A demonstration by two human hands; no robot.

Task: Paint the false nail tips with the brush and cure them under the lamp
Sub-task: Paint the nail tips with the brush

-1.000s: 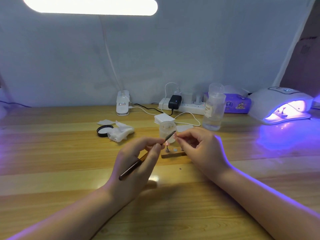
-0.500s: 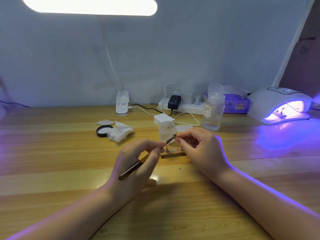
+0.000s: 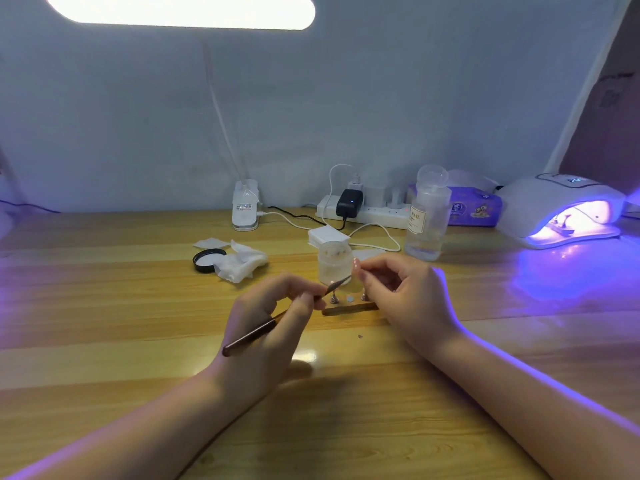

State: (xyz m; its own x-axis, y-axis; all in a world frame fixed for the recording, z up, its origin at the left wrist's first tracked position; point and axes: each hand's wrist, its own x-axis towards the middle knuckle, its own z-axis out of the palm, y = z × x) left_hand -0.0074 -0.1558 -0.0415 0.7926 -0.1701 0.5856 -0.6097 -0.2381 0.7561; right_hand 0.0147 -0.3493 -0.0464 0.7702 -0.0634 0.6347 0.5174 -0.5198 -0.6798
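Our left hand [image 3: 266,327] still holds the brush [image 3: 277,322], fingers curled round its thin handle. Since a moment ago the brush tip sits a little lower and points at the nail tip [image 3: 356,264]. Our right hand [image 3: 401,296] still pinches that small pink nail tip between thumb and finger, and it has hardly moved.

We use the little wooden stand [image 3: 348,308] as our marker. Both hands hover just over it, one on each side. Two small pegs stand up on it, with a round pale dot between them. We cannot tell if the pegs carry nails; they are too small.

Just behind the stand is one frosted jar [image 3: 334,266]. The brush tip crosses in front of it. Behind the jar lies a stack of white pads [image 3: 327,235]. Back and to the left of the stand we see one black lid [image 3: 209,259] touching one crumpled wipe [image 3: 242,265]. Back and to the right stands one clear bottle [image 3: 427,216]. Far to the right of the stand the curing lamp [image 3: 561,209] glows purple, with something small inside that we cannot make out. Along the wall behind the stand lie one power strip [image 3: 363,213], one purple tissue pack [image 3: 474,209] and one white desk lamp clamp [image 3: 245,209].

All of it rests on the wooden table [image 3: 104,306].
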